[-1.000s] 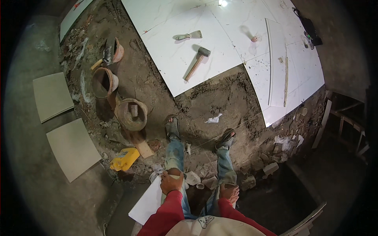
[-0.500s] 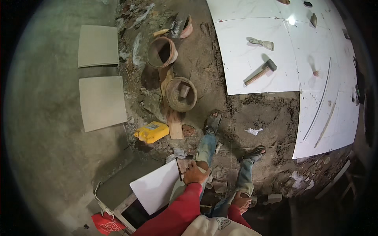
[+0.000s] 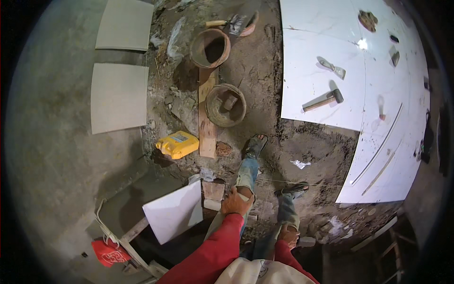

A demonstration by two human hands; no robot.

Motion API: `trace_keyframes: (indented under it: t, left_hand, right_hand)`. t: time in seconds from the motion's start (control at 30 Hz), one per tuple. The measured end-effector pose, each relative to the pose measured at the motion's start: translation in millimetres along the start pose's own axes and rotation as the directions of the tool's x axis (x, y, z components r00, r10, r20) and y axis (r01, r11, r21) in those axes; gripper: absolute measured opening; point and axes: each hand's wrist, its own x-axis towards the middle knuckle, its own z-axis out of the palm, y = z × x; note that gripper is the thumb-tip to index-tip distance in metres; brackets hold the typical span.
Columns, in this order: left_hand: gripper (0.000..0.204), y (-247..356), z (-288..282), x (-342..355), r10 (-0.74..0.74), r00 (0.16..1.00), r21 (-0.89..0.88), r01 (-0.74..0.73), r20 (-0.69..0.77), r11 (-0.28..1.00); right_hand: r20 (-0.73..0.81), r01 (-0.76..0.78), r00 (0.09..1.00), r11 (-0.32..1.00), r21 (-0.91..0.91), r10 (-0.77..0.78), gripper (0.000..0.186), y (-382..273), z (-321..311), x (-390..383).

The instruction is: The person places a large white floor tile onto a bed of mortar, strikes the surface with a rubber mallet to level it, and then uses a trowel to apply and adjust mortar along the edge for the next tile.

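My left hand (image 3: 236, 202) rests over my left knee, its thumb apart from the fingers and nothing held. Against my other trouser leg (image 3: 289, 214) lies my right hand (image 3: 287, 235), smaller in view, also with nothing visible in it. Beside the left forearm stands a tilted white tile (image 3: 177, 213). Ahead of my sandalled feet, a round mortar pan (image 3: 226, 119) with a block-like piece inside sits by a wooden plank (image 3: 207, 137). A yellow jerrycan (image 3: 178, 145) lies left of the plank. On the white tiles are a mallet (image 3: 323, 100) and a scraper (image 3: 332, 68).
A second bucket (image 3: 210, 48) stands farther off, near a trowel (image 3: 216, 23). Two beige tiles (image 3: 119, 98) lie on the concrete at left. White floor tiles (image 3: 326, 42) cover the right. A taut string (image 3: 276, 180) crosses the soil. A red bag (image 3: 110, 253) lies lower left.
The view has turned and shifted, so the tiles and mallet sit farther right and the jerrycan slightly higher. Both hands stay on my legs.
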Motion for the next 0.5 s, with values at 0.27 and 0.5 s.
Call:
trace_keyframes:
  t: [0.27, 0.5]
  left_hand:
    - [0.101, 1.3, -39.2, 12.2, -0.247, 0.969, -0.212, 0.248, 0.033, 0.945]
    - [0.102, -15.0, -15.8, 88.6, -0.127, 0.977, -0.411, 0.189, 0.172, 0.892]
  right_hand:
    - [0.308, 0.572, 0.807, 0.795, -0.199, -0.504, 0.063, 5.4, -46.9, 92.8]
    - [-0.305, 0.993, 0.045, 0.077, -0.092, -0.951, 0.026, -307.6, -90.0, 124.6]
